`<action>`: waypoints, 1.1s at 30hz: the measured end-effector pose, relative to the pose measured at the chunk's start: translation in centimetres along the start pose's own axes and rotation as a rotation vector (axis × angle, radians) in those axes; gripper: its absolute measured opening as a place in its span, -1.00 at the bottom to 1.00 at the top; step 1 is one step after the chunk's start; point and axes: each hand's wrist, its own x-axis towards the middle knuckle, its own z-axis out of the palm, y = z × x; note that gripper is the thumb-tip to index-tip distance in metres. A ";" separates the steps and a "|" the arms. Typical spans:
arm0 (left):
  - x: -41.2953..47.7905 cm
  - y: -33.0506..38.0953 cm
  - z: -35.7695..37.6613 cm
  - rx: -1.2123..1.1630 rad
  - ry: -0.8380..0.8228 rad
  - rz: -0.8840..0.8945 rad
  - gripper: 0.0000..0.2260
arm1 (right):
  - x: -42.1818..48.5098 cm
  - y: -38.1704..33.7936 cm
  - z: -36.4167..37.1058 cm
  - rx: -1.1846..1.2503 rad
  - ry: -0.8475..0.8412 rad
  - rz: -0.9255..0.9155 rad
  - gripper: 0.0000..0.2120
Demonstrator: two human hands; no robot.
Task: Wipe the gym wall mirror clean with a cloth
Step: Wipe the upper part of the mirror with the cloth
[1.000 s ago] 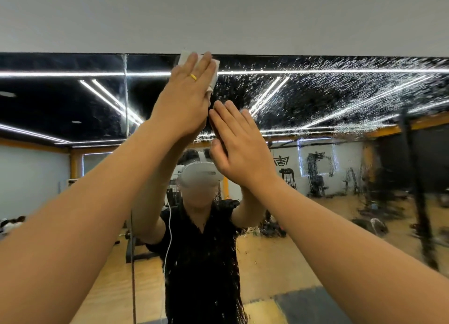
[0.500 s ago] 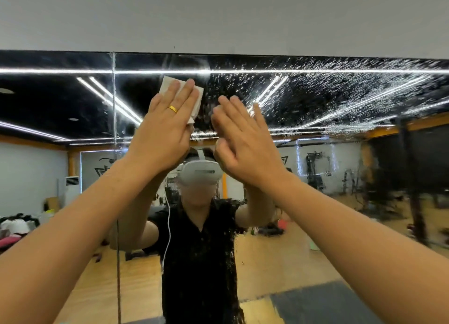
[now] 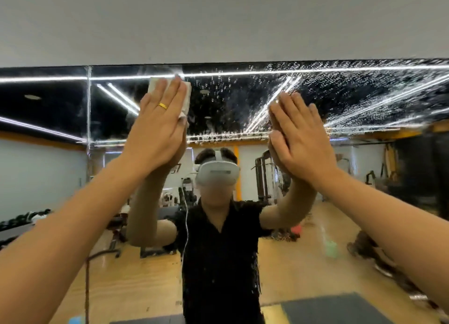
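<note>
- Facing, from the head view, a gym wall mirror running the full width of the picture and ending at the top under a bare grey wall.
- Showing a vertical seam in the left part of the glass, dividing two panels.
- Carrying a dense spray of water droplets across the upper right of the glass, thinning toward the middle and looking clearer on the left, beyond the cloth.
- Reflecting a black ceiling crossed by long white light strips, pale walls with an orange band, weight machines, a wooden floor and a dark mat along the bottom.
- Reflecting also a person in a black shirt, wearing a white headset and raising both arms.
- Pressing a folded white cloth flat against the glass close to the mirror's top edge, right of the seam, with the left hand: fingers lying straight and together over the cloth, a gold ring sitting on one finger, the thumb hiding behind the palm.
- Holding the right hand up to the glass, apart from the cloth on its right, fingers straight and close together, gripping nothing, its inner edge meeting its own reflection.
- Reaching up with both bare forearms from the lower corners.
</note>
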 end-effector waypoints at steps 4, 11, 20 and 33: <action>3.7 1.0 -0.5 0.007 0.015 -0.064 -0.48 | 0.1 0.1 0.2 0.047 0.021 -0.015 -0.41; 3.3 3.1 0.4 -0.045 0.053 -0.171 -0.49 | -0.1 0.4 0.4 0.082 0.042 -0.025 -0.42; -2.2 5.0 2.7 -0.074 0.112 -0.195 -0.50 | -0.2 0.7 0.7 0.074 0.038 -0.038 -0.41; 4.3 3.9 0.5 -0.009 0.026 -0.104 -0.49 | -0.5 0.6 0.3 0.092 0.047 -0.026 -0.42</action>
